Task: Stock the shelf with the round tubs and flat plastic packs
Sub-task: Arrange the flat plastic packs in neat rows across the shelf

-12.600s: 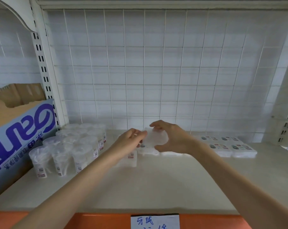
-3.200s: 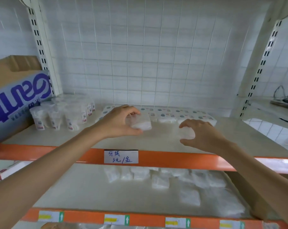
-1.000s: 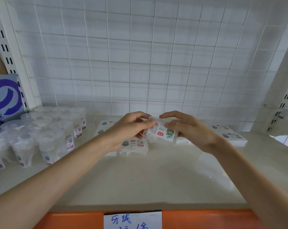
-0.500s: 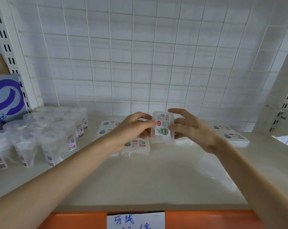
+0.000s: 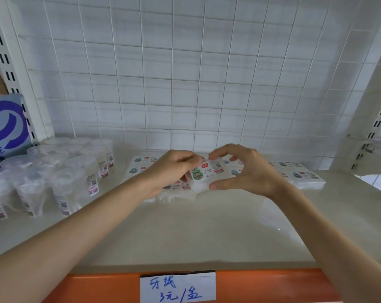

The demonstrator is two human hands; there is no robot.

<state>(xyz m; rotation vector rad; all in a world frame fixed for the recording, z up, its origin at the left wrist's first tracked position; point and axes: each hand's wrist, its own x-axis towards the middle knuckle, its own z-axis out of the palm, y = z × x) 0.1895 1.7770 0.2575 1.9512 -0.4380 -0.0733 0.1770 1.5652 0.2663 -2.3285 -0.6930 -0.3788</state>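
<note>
A flat clear plastic pack (image 5: 203, 173) with a green cartoon label is held low over the row of flat packs (image 5: 298, 174) lying along the back of the shelf (image 5: 207, 228). My left hand (image 5: 174, 169) grips its left end. My right hand (image 5: 248, 169) pinches its right end, index finger on the top edge and thumb on the lower edge. More packs (image 5: 141, 165) lie under and behind my left hand, partly hidden. Several round clear tubs (image 5: 76, 171) with barcode labels stand grouped at the left.
A blue and white carton (image 5: 6, 127) stands at the far left beside a white upright. A wire grid (image 5: 185, 84) closes the back. The orange front rail (image 5: 272, 285) carries a handwritten price label (image 5: 177, 287). Another upright (image 5: 373, 127) stands at the right.
The pack was held upright with its label facing me; both hands have now lowered it and tipped it flatter, down toward the packs on the shelf.
</note>
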